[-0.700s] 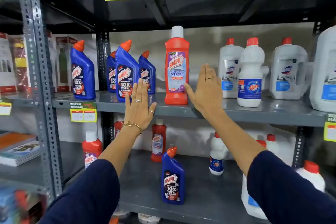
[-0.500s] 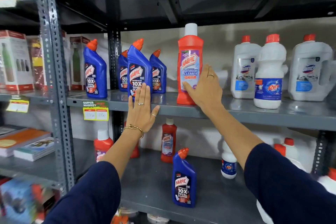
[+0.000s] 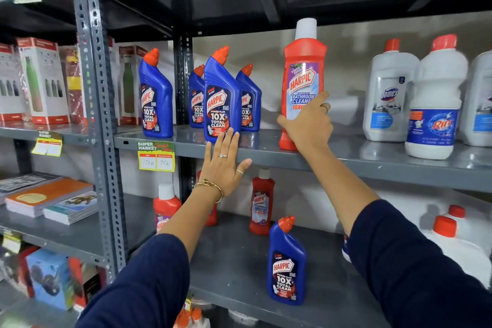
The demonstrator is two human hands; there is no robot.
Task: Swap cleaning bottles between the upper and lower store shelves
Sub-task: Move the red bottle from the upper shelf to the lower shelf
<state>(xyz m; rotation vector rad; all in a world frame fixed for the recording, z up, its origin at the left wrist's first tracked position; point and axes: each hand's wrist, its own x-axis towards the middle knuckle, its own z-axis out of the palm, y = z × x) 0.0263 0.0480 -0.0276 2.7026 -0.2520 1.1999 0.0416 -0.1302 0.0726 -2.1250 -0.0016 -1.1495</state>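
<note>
A tall red Harpic bathroom cleaner bottle (image 3: 303, 61) with a white cap stands on the upper shelf (image 3: 372, 160). My right hand (image 3: 308, 125) wraps around its lower half, thumb on the left side and fingers across the label. My left hand (image 3: 225, 165) is open with fingers spread, its fingertips at the base of the front blue Harpic bottle (image 3: 221, 96). Three more blue bottles stand around that one. On the lower shelf (image 3: 234, 274) stand one blue Harpic bottle (image 3: 286, 266) and small red bottles (image 3: 262, 202).
White Domex (image 3: 388, 96) and Rin (image 3: 434, 104) bottles line the upper shelf on the right. A grey perforated post (image 3: 98, 114) divides the bays. Boxed flasks (image 3: 42, 80) and notebooks (image 3: 50, 200) fill the left bay. Large white jugs (image 3: 452, 242) sit at the lower right.
My right hand has gone from flat beside the red bottle to wrapped around it. My left hand has risen slightly toward the front blue bottle. The view has shifted closer and leftward.
</note>
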